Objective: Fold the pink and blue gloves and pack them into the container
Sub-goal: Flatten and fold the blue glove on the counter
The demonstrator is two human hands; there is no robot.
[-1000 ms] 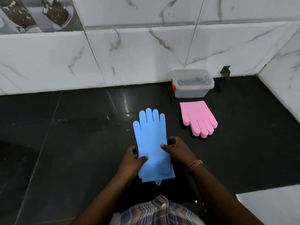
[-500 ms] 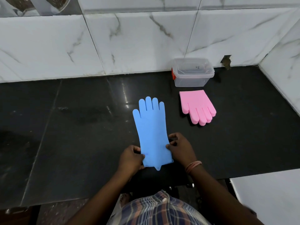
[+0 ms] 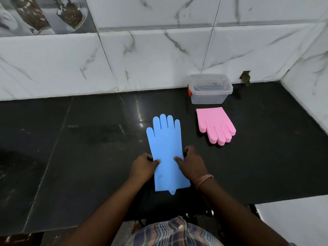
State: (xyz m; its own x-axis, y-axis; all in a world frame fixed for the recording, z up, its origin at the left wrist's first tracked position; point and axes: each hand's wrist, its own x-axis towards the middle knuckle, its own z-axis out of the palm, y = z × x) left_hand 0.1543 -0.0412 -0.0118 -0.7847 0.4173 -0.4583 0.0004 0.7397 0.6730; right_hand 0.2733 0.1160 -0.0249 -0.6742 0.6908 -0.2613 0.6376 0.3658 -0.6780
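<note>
Head view: the blue glove [image 3: 166,151] lies flat at centre frame on the black tabletop [image 3: 79,139], its cuff at the near edge, with bare room to the left. The left hand [image 3: 142,166] and right hand [image 3: 192,165] pinch its sides with curled fingers, higher up the glove than half a second ago. The pink glove [image 3: 215,125] lies right of centre, just before the clear container [image 3: 210,89] at the wall.

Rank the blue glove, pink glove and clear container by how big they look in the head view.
1. blue glove, laid out flat and nearest the camera.
2 and 3. clear container and pink glove look alike; the container sits farther back, so no ranking.
</note>
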